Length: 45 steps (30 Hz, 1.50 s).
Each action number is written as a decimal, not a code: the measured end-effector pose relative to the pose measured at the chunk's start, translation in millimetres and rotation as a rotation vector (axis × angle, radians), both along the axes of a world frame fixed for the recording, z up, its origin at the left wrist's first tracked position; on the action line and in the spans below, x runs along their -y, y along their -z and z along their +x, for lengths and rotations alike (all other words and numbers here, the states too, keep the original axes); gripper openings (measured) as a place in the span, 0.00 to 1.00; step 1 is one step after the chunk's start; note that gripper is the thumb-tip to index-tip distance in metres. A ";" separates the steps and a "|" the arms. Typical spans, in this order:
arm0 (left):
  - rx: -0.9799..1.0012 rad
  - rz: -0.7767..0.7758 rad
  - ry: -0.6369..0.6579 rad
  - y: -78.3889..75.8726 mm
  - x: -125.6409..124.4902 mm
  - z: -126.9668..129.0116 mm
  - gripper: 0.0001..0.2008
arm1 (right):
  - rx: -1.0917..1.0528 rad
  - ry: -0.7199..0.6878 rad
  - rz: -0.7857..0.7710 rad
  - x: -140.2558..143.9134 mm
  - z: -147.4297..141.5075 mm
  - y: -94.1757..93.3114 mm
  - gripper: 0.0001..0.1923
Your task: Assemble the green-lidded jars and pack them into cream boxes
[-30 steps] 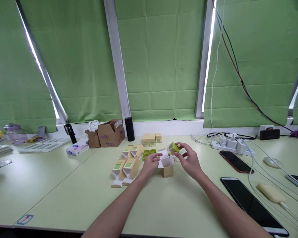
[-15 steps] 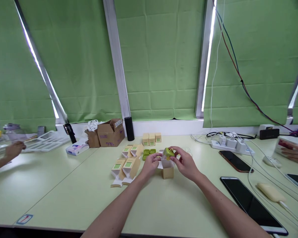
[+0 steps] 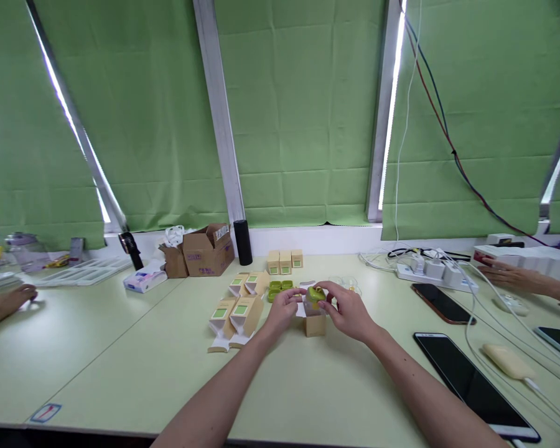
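A small container with a green lid and clear body (image 3: 314,295) is at the mouth of an open small cardboard box (image 3: 315,326), partly inside it. My right hand (image 3: 348,308) pinches the container from the right. My left hand (image 3: 284,310) is closed at the box's upper left edge, by its white flap; its fingertips are close to the container, and their exact grip is partly hidden. Left of the hands lie several opened boxes with green labels (image 3: 246,314). Several green square pieces (image 3: 274,286) sit just behind my left hand.
Three closed small boxes (image 3: 285,261) stand at the back. Behind my right hand lie clear round pieces (image 3: 350,284). Phones (image 3: 466,379), cables and a power strip (image 3: 436,278) occupy the right side. Other people's hands are at far left (image 3: 12,302) and far right (image 3: 508,275).
The green-lidded container has gone down slightly into the box mouth, my right hand with it. The co-worker's hand at right moved left with a white box; the one at left moved nearer.
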State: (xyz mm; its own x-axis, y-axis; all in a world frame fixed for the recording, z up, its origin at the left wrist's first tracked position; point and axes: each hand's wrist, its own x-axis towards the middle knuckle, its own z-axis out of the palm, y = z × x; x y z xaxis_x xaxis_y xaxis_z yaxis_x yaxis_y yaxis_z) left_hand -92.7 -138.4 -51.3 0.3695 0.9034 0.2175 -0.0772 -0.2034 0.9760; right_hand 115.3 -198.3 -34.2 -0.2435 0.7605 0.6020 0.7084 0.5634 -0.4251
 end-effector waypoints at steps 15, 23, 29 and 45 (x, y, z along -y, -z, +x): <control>-0.010 0.010 -0.027 -4.6 4.0 0.4 0.23 | 0.023 0.024 -0.093 7.0 -6.8 -1.1 0.12; -0.007 0.031 -0.032 -2.0 1.5 0.5 0.20 | -0.050 -0.055 -0.075 1.0 -7.9 6.4 0.04; -0.015 0.036 -0.056 -2.5 2.2 0.6 0.22 | -0.120 -0.052 -0.028 -3.4 -13.3 8.7 0.08; -0.018 0.038 -0.041 -1.3 2.0 -0.2 0.22 | -0.272 -0.007 -0.027 -14.0 -18.6 24.1 0.09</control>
State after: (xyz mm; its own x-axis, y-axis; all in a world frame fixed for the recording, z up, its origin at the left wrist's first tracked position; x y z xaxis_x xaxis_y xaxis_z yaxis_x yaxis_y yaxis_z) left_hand -92.8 -140.4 -50.0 0.3367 0.9090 0.2457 -0.0505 -0.2431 0.9687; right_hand 96.6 -184.2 -58.3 -0.0812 0.7761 0.6253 0.5625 0.5536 -0.6141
